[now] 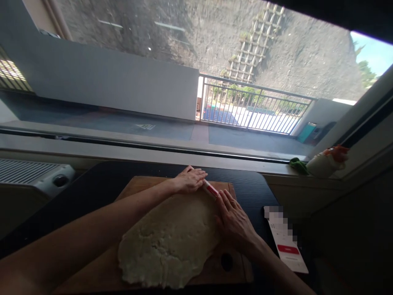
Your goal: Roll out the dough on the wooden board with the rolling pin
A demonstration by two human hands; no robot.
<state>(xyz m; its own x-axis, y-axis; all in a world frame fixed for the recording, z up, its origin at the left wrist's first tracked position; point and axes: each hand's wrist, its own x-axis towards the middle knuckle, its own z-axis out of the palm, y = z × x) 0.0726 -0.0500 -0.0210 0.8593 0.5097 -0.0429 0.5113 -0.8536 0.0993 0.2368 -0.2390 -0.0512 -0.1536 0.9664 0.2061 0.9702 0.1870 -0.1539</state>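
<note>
Left hand (192, 180) and right hand (233, 215) on the pin (211, 189)
Fingers lie outstretched over it (a red-and-white one) at the one o'clock edge of the dough (175, 235), which lies on the board (144, 182).

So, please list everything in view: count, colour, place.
Table: one, black, foreground
Cutting board: one, brown, on table
Dough sheet: one, pale, on board
Rod: one, red and white, at dough's edge
Phone: one, white screen, table's right
Heater: one, white, table's left
Windowsill: one, pale, beyond table
Unclear object: one, green, on windowsill
Vessel: one, whitish, on windowsill
Railing: one, grey, outside
Parapet: one, grey, left of railing
Slope: one, grey, outside
Left hand: one, bare, on rod
Right hand: one, bare, on rod
</note>
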